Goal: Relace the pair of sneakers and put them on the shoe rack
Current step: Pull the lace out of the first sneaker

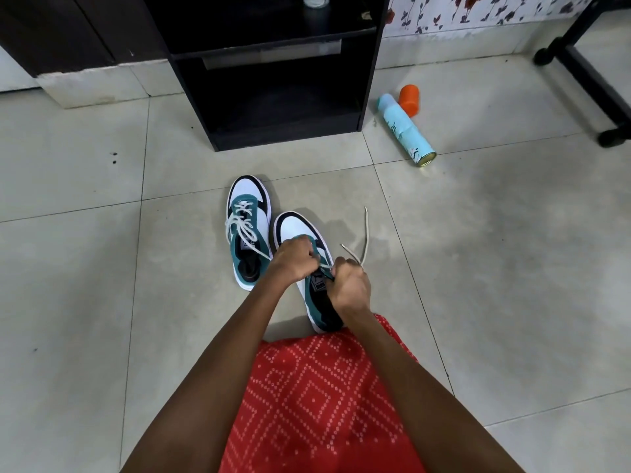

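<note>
On the tiled floor (pixel 478 268), in front of the black shoe rack (pixel 273 131), the left hand (pixel 295 261) pinches the lace (pixel 366 230) over the unlaced sneaker (pixel 297 227). The right hand (pixel 351 285) grips both lace ends. The laced sneaker (pixel 246 187) stands just beside it.

On the tiled floor (pixel 102 268), the right sneaker (pixel 297 233) is gripped by the left hand (pixel 293 261), while its lace (pixel 365 233) is pinched by the right hand (pixel 350 285). The laced left sneaker (pixel 247 230) is set just beside, before the black shoe rack (pixel 273 80).
</note>
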